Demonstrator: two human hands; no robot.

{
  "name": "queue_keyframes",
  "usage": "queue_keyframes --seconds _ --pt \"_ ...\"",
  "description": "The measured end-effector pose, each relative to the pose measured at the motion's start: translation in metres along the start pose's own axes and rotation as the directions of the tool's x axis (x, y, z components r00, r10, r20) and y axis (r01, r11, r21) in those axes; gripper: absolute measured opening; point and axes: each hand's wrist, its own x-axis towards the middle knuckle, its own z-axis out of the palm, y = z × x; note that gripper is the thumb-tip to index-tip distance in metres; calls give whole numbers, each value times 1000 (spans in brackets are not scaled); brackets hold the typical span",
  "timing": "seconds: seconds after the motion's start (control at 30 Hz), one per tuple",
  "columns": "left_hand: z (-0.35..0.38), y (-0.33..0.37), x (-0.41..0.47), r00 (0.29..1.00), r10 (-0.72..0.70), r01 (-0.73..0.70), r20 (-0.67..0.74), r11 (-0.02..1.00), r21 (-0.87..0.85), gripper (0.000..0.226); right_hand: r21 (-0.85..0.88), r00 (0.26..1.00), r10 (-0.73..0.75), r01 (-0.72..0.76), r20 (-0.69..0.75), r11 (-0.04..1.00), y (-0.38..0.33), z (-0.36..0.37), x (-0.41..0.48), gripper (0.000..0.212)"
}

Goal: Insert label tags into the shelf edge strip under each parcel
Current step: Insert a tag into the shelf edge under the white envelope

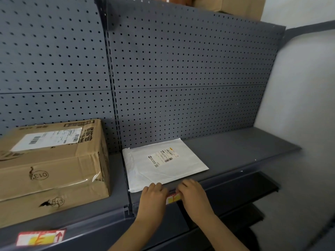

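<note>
A white flat mailer parcel [163, 163] lies on the grey shelf [235, 147]. Just below it, a red, white and yellow label tag [173, 198] sits against the shelf edge strip [223, 180]. My left hand [154, 196] presses on the tag's left end and my right hand [192, 194] on its right end, fingers curled over the strip. Most of the tag is hidden by my hands. To the left, a brown cardboard box [54, 165] stands on the neighbouring shelf, with another label tag [40, 238] in the strip beneath it.
A grey pegboard back panel [181, 69] rises behind both shelves. A white wall [299, 105] closes the right side. Lower dark shelves [253, 192] jut out below on the right. Cardboard [235, 6] shows above the pegboard top.
</note>
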Motion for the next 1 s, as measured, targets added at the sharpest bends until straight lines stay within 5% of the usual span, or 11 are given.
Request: queue_keyframes --seconds 0.6,1.0 --pt "-19 -2 -28 998 20 -29 -65 991 -133 48 82 994 84 -78 -71 994 -26 8 -17 47" --pt "-79 -132 -144 921 -372 366 -112 928 -73 26 388 983 -170 186 -75 903 -190 38 -5 25"
